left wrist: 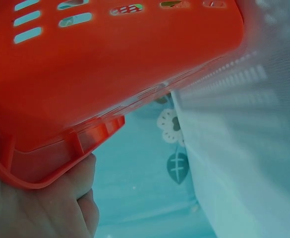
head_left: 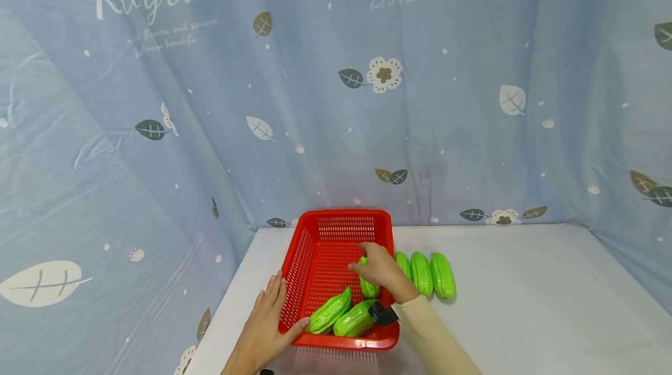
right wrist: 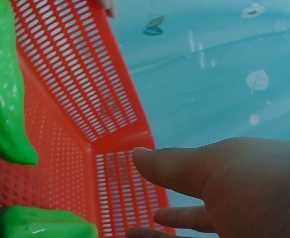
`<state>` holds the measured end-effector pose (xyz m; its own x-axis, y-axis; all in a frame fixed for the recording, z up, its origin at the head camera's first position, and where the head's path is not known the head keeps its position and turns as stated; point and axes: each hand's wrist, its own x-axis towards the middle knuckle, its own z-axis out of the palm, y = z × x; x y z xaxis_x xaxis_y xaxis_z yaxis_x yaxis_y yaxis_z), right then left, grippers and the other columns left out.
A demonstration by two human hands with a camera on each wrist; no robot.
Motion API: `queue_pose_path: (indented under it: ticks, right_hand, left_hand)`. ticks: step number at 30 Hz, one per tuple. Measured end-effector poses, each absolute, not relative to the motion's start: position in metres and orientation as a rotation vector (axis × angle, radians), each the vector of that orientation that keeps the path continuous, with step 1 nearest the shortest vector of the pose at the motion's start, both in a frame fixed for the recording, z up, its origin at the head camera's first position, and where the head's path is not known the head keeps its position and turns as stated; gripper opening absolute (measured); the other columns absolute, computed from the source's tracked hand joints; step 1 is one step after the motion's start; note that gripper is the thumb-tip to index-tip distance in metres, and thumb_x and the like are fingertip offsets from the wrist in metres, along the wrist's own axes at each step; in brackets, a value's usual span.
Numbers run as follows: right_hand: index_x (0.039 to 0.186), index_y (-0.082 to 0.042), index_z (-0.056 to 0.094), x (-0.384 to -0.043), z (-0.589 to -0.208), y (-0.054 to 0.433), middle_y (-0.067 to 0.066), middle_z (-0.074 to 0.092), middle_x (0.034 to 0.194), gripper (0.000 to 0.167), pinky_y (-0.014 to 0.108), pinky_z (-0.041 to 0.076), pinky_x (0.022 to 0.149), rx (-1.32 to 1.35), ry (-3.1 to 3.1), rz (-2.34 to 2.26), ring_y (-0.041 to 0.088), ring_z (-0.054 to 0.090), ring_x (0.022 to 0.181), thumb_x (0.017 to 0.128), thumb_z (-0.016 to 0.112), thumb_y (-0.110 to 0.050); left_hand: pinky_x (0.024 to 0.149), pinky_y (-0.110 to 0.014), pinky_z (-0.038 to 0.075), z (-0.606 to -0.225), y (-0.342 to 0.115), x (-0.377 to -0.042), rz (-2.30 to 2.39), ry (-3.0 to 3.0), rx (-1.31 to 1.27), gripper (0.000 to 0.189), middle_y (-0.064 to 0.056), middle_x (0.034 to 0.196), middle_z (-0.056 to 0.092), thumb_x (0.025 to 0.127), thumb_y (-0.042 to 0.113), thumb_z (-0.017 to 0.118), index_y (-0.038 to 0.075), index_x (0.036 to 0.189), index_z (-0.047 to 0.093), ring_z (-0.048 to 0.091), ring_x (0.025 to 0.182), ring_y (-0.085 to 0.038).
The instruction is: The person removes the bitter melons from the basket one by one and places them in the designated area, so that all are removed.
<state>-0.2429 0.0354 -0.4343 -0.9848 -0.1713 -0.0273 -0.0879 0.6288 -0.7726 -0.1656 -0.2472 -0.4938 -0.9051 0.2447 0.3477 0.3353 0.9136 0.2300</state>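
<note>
A red plastic basket (head_left: 325, 343) sits on the table with three glossy, ridged green gourds inside. Two of them, a left gourd (head_left: 329, 311) and a middle gourd (head_left: 353, 319), lie near the front wall; another gourd (head_left: 369, 288) is at the right side. My left hand (head_left: 268, 319) rests against the basket's front left corner, fingers extended along the left rim and thumb at the front rim. Over the right side of the basket is my right hand (head_left: 382, 270), thumb and fingers apart. In the right wrist view, nothing sits between its fingers (right wrist: 169, 168).
Right of the basket, three more green gourds (head_left: 422, 274) lie side by side on the white table (head_left: 525, 299). A blue patterned curtain (head_left: 446, 130) hangs behind the table and along its sides. A dark strap device (head_left: 383, 314) is on my right wrist.
</note>
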Motion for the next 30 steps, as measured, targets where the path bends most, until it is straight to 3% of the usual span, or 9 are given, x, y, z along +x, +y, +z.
queue_pose_path:
  ticks: [8, 14, 18, 22, 24, 27, 30]
  right_hand:
    - [0.143, 0.011, 0.052, -0.246, -0.443, 0.029, 0.029, 0.054, 0.147, 0.065, 0.056, 0.048, 0.111, -0.234, 2.811, -1.194, 0.044, 0.053, 0.138, 0.091, 0.079, -0.018]
    - [0.137, 0.012, 0.056, -0.248, -0.449, 0.027, 0.032, 0.053, 0.145, 0.06, 0.055, 0.052, 0.104, -0.26, 2.85, -1.091, 0.046, 0.058, 0.129, 0.089, 0.08, -0.015]
    - [0.109, 0.005, 0.066, -0.251, -0.455, 0.025, 0.027, 0.061, 0.126, 0.031, 0.05, 0.055, 0.089, -0.272, 2.866, -1.042, 0.042, 0.064, 0.107, 0.089, 0.081, -0.014]
    - [0.095, -0.001, 0.063, -0.254, -0.46, 0.024, 0.02, 0.06, 0.112, 0.023, 0.048, 0.054, 0.083, -0.252, 2.873, -1.021, 0.036, 0.061, 0.098, 0.087, 0.082, -0.011]
    - [0.102, 0.001, 0.065, -0.256, -0.462, 0.024, 0.023, 0.06, 0.12, 0.026, 0.05, 0.055, 0.088, -0.239, 2.872, -1.028, 0.041, 0.061, 0.105, 0.086, 0.082, -0.008]
    - [0.122, 0.006, 0.063, -0.257, -0.462, 0.023, 0.031, 0.05, 0.144, 0.041, 0.057, 0.053, 0.101, -0.206, 2.846, -1.063, 0.053, 0.053, 0.129, 0.085, 0.078, -0.002]
    - [0.116, 0.007, 0.064, -0.258, -0.462, 0.022, 0.036, 0.043, 0.152, 0.035, 0.058, 0.053, 0.1, -0.198, 2.831, -1.08, 0.06, 0.047, 0.135, 0.083, 0.074, 0.005]
  left_hand:
    - [0.116, -0.064, 0.039, -0.495, -0.247, -0.166, -0.422, -2.748, -0.43, 0.095, -0.019, 0.166, 0.037, 0.089, 0.064, 0.067, -0.005, 0.152, 0.047, 0.038, 0.153, -0.04]
    - [0.116, -0.065, 0.039, -0.494, -0.247, -0.166, -0.424, -2.751, -0.43, 0.095, -0.019, 0.166, 0.037, 0.09, 0.064, 0.066, -0.006, 0.151, 0.047, 0.038, 0.153, -0.041]
    - [0.118, -0.065, 0.037, -0.495, -0.246, -0.167, -0.456, -2.778, -0.418, 0.096, -0.018, 0.168, 0.033, 0.09, 0.063, 0.066, -0.005, 0.154, 0.043, 0.035, 0.155, -0.04]
    - [0.119, -0.065, 0.035, -0.495, -0.246, -0.167, -0.472, -2.794, -0.411, 0.096, -0.017, 0.17, 0.03, 0.091, 0.062, 0.067, -0.004, 0.155, 0.041, 0.032, 0.156, -0.039]
    - [0.119, -0.065, 0.035, -0.496, -0.246, -0.168, -0.472, -2.789, -0.413, 0.096, -0.017, 0.17, 0.03, 0.09, 0.061, 0.068, -0.004, 0.155, 0.041, 0.033, 0.156, -0.039]
    - [0.119, -0.065, 0.036, -0.496, -0.247, -0.168, -0.465, -2.781, -0.417, 0.096, -0.017, 0.17, 0.03, 0.09, 0.062, 0.067, -0.004, 0.155, 0.041, 0.034, 0.155, -0.04]
    - [0.119, -0.065, 0.036, -0.497, -0.248, -0.168, -0.464, -2.78, -0.415, 0.097, -0.018, 0.169, 0.031, 0.09, 0.063, 0.066, -0.004, 0.155, 0.041, 0.034, 0.156, -0.04]
